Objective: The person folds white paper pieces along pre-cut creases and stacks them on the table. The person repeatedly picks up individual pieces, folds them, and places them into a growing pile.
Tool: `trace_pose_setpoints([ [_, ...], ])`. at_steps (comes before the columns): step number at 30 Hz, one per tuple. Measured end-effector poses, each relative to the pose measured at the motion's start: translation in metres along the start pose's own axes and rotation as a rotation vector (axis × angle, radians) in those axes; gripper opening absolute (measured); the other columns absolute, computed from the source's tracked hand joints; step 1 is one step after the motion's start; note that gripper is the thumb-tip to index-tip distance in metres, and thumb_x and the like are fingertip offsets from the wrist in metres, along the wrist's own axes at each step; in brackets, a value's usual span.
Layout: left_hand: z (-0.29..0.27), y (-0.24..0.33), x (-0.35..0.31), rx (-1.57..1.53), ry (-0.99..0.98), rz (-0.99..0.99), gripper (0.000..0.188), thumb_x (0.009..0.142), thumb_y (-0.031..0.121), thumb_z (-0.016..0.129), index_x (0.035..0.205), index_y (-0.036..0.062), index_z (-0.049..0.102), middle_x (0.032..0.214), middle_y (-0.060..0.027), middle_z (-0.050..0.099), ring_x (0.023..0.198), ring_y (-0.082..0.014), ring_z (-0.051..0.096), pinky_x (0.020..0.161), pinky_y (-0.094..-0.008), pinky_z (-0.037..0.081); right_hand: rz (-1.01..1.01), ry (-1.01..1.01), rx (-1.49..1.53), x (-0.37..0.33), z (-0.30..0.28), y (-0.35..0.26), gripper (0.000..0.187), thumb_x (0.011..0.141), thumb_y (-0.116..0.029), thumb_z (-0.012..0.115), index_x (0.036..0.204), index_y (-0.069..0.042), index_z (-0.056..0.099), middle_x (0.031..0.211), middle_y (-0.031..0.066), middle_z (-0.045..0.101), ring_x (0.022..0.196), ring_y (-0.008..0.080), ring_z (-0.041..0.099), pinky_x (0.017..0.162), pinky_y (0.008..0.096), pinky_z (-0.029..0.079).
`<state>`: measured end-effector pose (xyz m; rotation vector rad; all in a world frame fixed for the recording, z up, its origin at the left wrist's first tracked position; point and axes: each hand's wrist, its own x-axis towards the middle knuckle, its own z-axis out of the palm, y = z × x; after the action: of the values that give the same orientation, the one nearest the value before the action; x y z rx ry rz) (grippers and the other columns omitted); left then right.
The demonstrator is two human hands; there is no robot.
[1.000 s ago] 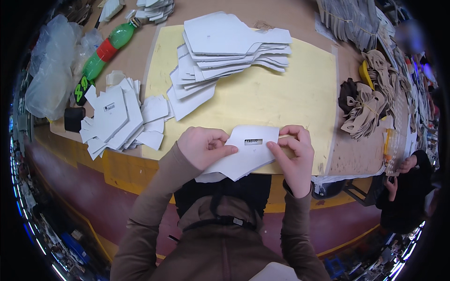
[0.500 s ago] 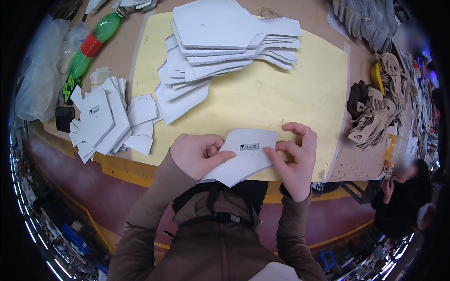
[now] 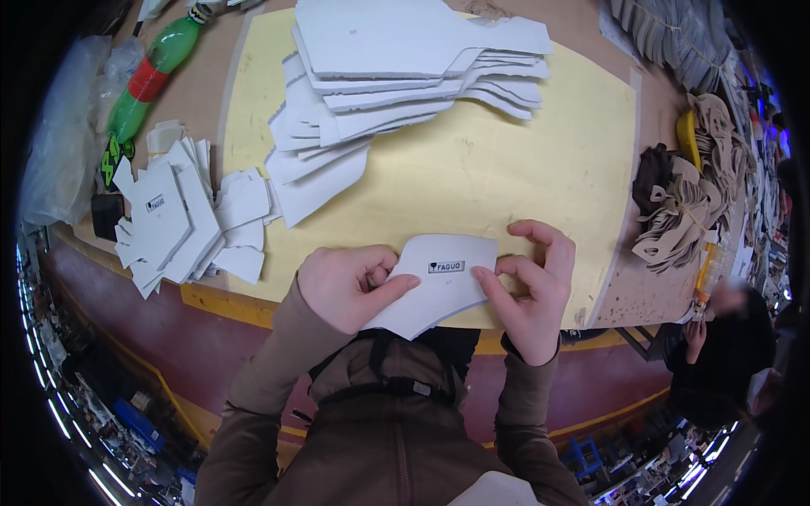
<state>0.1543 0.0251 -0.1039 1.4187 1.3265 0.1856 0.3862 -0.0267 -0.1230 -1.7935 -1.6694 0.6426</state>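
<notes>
A white cut piece (image 3: 443, 291), flat and curved at one corner with a small dark printed label, is held near the table's front edge. My left hand (image 3: 344, 287) pinches its left side, thumb on top and fingers curled underneath. On the opposite edge my right hand (image 3: 531, 291) grips it with the thumb on its face; the upper fingers are bent and raised. Beyond my hands lies a fanned stack of larger white cut pieces (image 3: 380, 42). To the left is a loose pile of smaller white pieces (image 3: 160, 211), the top one bearing a similar label.
Yellow sheeting (image 3: 498, 181) covers the middle of the table. A green bottle (image 3: 173, 46) with a red band and a clear plastic bag (image 3: 63, 143) are at the left. Bundled beige cut parts (image 3: 688, 211) and grey strips (image 3: 666, 38) sit at the right, near another person (image 3: 721, 354).
The view has shifted slightly, so the stacks and bottle appear a little further left. Both hands keep their hold on the white piece, which is tilted marginally differently.
</notes>
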Motion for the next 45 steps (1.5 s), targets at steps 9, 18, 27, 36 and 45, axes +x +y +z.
trace_pose_setpoints([
  [9,0.000,0.003,-0.003,-0.009,0.013,0.048,0.023,0.084,0.016,0.079,0.079,-0.0003,0.065,0.056,-0.0001,0.055,0.048,-0.0034,0.042,0.046,-0.0232,0.034,-0.008,0.000,0.040,-0.001,-0.001,0.001,0.017,0.069,-0.009,0.084,0.071,-0.006,0.067,0.114,0.0099,0.062,0.108,0.0305,0.052,0.088,0.0395,0.043],
  [18,0.000,0.000,-0.003,-0.237,-0.112,0.038,0.023,0.086,0.008,0.076,0.104,-0.0011,0.064,0.078,-0.0007,0.071,0.053,0.0017,0.042,0.047,-0.0204,0.033,-0.014,-0.046,0.144,-0.007,-0.006,0.008,0.017,0.070,-0.008,0.083,0.073,-0.006,0.067,0.112,0.0090,0.063,0.104,0.0287,0.054,0.088,0.0387,0.041],
  [27,0.003,-0.003,-0.008,-0.170,-0.081,0.075,0.019,0.087,0.008,0.075,0.102,0.0000,0.065,0.081,-0.0015,0.072,0.053,0.0015,0.045,0.047,-0.0192,0.034,0.056,-0.075,0.244,-0.010,-0.013,0.002,0.017,0.071,-0.004,0.082,0.075,-0.002,0.066,0.113,0.0117,0.061,0.104,0.0279,0.055,0.082,0.0364,0.045],
  [36,0.011,-0.002,-0.013,-0.204,0.000,0.052,0.023,0.086,0.007,0.075,0.105,0.0008,0.065,0.080,-0.0009,0.073,0.051,0.0009,0.045,0.047,-0.0190,0.034,0.001,-0.101,0.150,0.000,-0.011,0.002,0.018,0.071,-0.005,0.082,0.074,-0.002,0.065,0.112,0.0104,0.061,0.101,0.0281,0.055,0.081,0.0370,0.046],
  [45,0.018,-0.007,-0.012,-0.177,0.028,0.045,0.025,0.087,0.007,0.074,0.109,0.0013,0.063,0.078,0.0002,0.073,0.051,0.0012,0.045,0.047,-0.0187,0.034,-0.043,-0.086,0.097,0.001,-0.006,0.007,0.018,0.069,-0.006,0.083,0.071,-0.003,0.065,0.109,0.0077,0.062,0.097,0.0267,0.053,0.081,0.0364,0.046],
])
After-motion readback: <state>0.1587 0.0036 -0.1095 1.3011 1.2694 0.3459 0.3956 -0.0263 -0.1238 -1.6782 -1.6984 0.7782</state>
